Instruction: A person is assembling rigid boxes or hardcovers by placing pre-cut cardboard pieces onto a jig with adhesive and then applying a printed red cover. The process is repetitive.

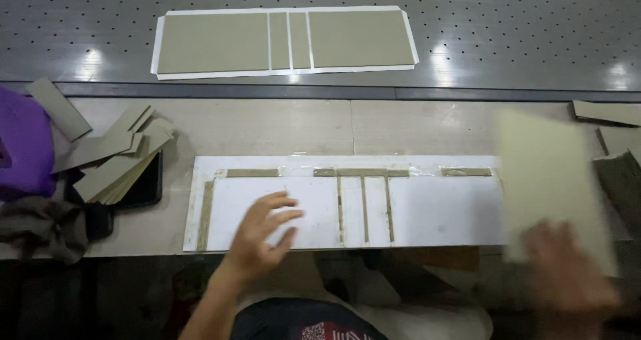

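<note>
**A:** Surface?

**B:** Pale wooden bench [374, 123] near the person. Behind it, past a dark rail, a grey perforated metal table [534, 33] with glare spots. Little else of the room shows.

**A:** What's on the bench?

**B:** White template sheet [434, 213] with grey card strips taped along its top and left edges and three thin strips upright in the middle. Long axis runs left-right, parallel to the bench's near edge; its near edge sits right at the bench lip.

**A:** Hands?

**B:** Left hand [264, 236] over the sheet's left panel, fingers spread and loose, holding nothing. Can't tell whether it touches the sheet. Right hand [567, 276] is blurred, at the lower corner of a pale card board [554, 186] and apparently gripping it; finger detail unreadable.

**A:** Board orientation?

**B:** Off the sheet's right end, overlapping that end, long axis roughly away from the person, tilted slightly. Motion-blurred.

**A:** Clearance?

**B:** Left: fanned stack of grey card strips [117, 160] on a dark tray, purple cloth [23, 143] beside it, near the sheet's left edge but apart. Right: more grey card pieces [617, 153] at the bench edge, close behind the board. Bare bench strip between the sheet and the rail. On the perforated table, a finished layout [284, 41]: four grey panels on white backing, long axis also left-right, well apart from the hands.
</note>
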